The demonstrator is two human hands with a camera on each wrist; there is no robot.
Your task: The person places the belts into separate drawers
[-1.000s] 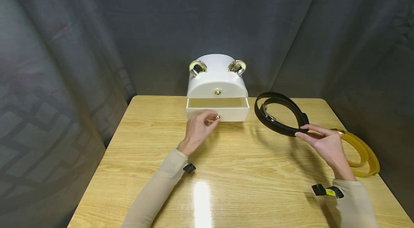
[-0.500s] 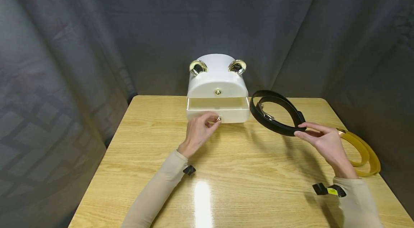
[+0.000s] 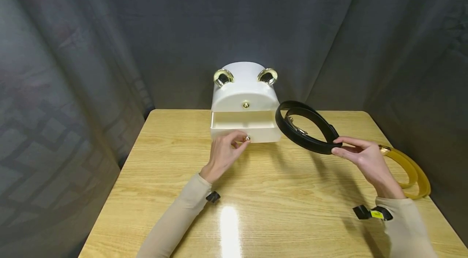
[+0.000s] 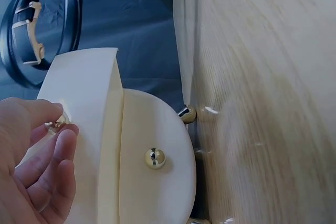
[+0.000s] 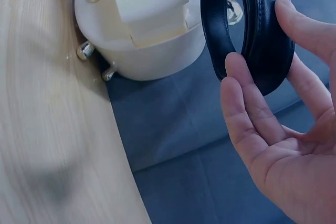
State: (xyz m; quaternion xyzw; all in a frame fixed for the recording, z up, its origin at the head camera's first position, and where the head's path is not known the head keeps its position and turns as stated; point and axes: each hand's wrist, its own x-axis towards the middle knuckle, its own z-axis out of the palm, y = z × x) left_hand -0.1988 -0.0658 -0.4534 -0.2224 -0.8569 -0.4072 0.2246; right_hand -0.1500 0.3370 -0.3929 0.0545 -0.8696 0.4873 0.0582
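Observation:
A white rounded box (image 3: 244, 77) with gold rings on top stands at the back of the table. Its lower drawer (image 3: 226, 132) is pulled out, and the inside that shows is bare. My left hand (image 3: 224, 152) pinches the drawer's round gold knob (image 3: 248, 138) between thumb and fingertips. In the air to the right, my right hand (image 3: 365, 160) grips a coiled black belt (image 3: 310, 144) by its near side. The belt's metal buckle (image 4: 32, 32) shows in the left wrist view. In the head view the coil overlaps the drawer's right corner.
A coiled yellow belt (image 3: 420, 176) lies at the table's right edge, partly behind my right wrist. The upper drawer's gold knob (image 3: 246, 105) sits above the pulled-out drawer. Grey curtains (image 3: 234, 14) stand close behind and beside the wooden table (image 3: 285, 209).
The lower drawer has come further out toward me with my left hand on its knob. My right hand has carried the black belt leftward, closer to the drawer.

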